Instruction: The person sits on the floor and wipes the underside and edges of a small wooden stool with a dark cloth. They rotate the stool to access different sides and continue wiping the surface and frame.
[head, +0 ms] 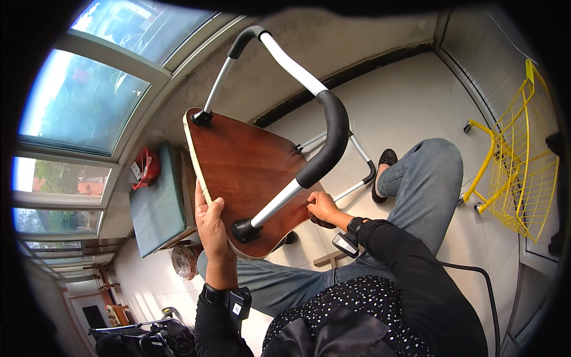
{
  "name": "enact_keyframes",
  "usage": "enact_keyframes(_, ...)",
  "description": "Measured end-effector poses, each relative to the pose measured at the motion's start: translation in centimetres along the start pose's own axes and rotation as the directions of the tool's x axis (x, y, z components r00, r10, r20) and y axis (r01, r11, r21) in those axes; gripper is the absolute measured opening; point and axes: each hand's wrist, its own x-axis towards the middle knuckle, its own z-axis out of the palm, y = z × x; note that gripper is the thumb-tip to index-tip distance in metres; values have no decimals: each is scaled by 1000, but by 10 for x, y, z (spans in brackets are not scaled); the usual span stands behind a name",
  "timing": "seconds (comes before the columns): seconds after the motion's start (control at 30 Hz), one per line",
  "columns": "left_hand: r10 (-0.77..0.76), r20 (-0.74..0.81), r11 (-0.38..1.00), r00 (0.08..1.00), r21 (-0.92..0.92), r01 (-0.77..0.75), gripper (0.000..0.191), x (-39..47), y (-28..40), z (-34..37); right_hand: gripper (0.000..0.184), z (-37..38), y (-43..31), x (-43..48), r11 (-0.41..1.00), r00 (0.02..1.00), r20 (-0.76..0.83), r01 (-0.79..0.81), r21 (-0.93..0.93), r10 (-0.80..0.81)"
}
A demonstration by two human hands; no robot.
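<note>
My left hand [213,230] grips the light edge of a folding table's brown wood-look top [250,165], thumb on the near face. The top is tilted on its side in front of me. A silver tubular leg [276,203] with black foam sleeves arches out from black plastic brackets [246,230]. On the right, my right hand [322,207] is at the board's edge, fingers curled around something dark that I cannot make out. Another tubular leg [357,149] stretches out beyond the board, near my foot.
A teal padded bench [156,209] with a red basket [146,167] stands below the windows at left. Beside it is a round woven container [184,262]. To the right stands a yellow wire cart [519,165] on wheels. A black cable [486,274] runs at my right side.
</note>
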Motion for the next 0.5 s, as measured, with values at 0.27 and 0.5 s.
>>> enact_keyframes(0.27,-38,30,999,999,-29,39,63,-3,2,0,11,-10,-129,-61,781,809,81,527,335,-582)
enact_keyframes(0.5,-23,-37,999,999,34,25,63,-4,1,-6,12,1,-127,-55,782,831,-77,547,299,-551)
